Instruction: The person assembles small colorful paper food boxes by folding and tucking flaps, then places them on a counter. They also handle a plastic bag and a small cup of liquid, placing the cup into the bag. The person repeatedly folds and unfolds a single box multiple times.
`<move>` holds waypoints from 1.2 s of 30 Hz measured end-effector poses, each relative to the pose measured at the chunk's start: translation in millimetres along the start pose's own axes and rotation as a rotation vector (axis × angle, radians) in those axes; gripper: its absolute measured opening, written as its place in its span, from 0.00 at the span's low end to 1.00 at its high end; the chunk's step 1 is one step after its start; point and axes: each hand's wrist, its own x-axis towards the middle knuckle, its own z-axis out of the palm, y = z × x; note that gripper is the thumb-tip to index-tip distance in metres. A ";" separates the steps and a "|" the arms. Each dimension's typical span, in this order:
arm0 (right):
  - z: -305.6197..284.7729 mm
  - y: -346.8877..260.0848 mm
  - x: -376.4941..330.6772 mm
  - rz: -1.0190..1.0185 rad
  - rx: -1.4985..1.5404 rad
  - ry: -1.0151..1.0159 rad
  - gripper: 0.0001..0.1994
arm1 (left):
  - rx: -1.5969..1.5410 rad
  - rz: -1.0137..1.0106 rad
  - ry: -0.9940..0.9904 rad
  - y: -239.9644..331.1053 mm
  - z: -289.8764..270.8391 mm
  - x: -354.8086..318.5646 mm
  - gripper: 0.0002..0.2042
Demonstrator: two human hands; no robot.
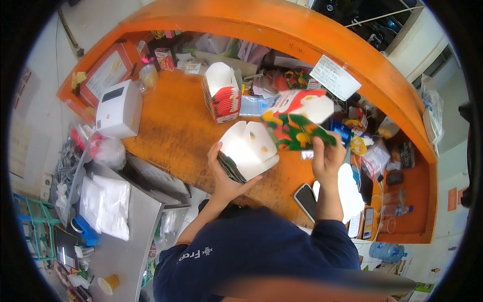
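Observation:
My left hand [229, 182] is wrapped round a nested stack of paper food boxes [247, 146], green outside and white inside, tilted with the open top facing up. In my right hand [329, 155] is another paper food box [294, 128], printed in green, yellow and red with a white inner flap. It is slightly blurred and held by its lower right side, close to the left-hand stack. Just beyond, a nested stack of red and white paper boxes [222, 100] stands on the orange wooden desk [166, 110].
A white printer [118, 109] stands at the desk's left. A phone [305, 202] lies near my right forearm. Cluttered shelves curve round the back under an orange ledge [241, 19], with a paper note [335, 76] hanging. White plastic bags [106, 206] lie on a metal counter at left.

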 end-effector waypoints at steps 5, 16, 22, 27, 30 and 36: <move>31.9 -67.1 14.7 -0.032 -0.183 -0.437 0.09 | -0.020 0.018 0.091 6.3 7.4 -4.3 0.58; 67.6 -24.0 72.1 0.184 0.248 -1.527 0.25 | 0.229 0.044 -0.004 5.0 -1.2 -10.0 0.59; 100.6 -15.2 45.7 -0.125 -0.045 -1.868 0.28 | 0.161 0.013 0.025 8.7 -0.2 -6.9 0.63; 108.4 -14.8 52.0 -0.153 -0.061 -1.736 0.26 | 0.180 0.035 -0.066 17.0 -2.5 10.9 0.60; 90.0 -5.4 46.1 0.034 0.232 -1.410 0.19 | 0.242 0.089 -0.093 20.3 1.1 18.7 0.56; -26.5 98.2 3.7 0.236 0.063 0.272 0.11 | 0.008 -0.125 0.009 23.7 0.9 27.2 0.54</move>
